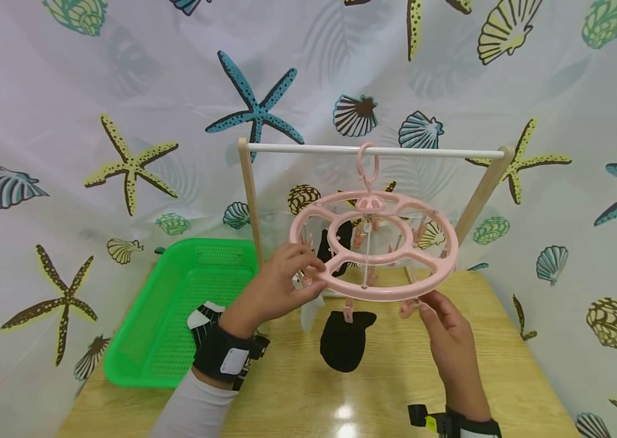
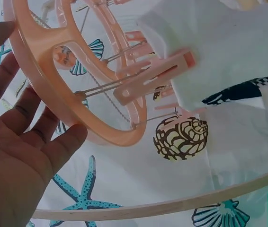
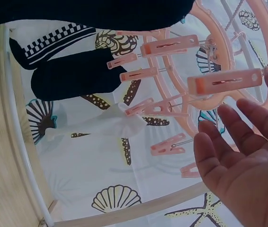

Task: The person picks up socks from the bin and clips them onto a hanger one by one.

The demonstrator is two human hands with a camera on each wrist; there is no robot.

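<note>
A round pink clip hanger [image 1: 390,293] hangs by its hook from a white rod. My left hand [image 1: 286,283] grips its rim at the left, thumb below and fingers above. Near the right front of the rim, my right hand [image 1: 451,328] has its thumb touching the tail of a pink clothespin [image 3: 224,82]; that clothespin holds nothing, and the fingers are spread beside it. A black sock [image 1: 344,344] hangs from the front clothespin [image 1: 348,311]. A white sock [image 2: 209,42] hangs near my left hand, and another black sock [image 1: 334,246] hangs farther back.
On the left stands a green basket [image 1: 133,340] with black-and-white socks [image 1: 204,319] in it, partly hidden by my left arm. The white rod [image 1: 308,148] sits on wooden posts [image 1: 254,201] above the wooden table [image 1: 396,377]. A patterned sheet [image 1: 67,109] hangs behind.
</note>
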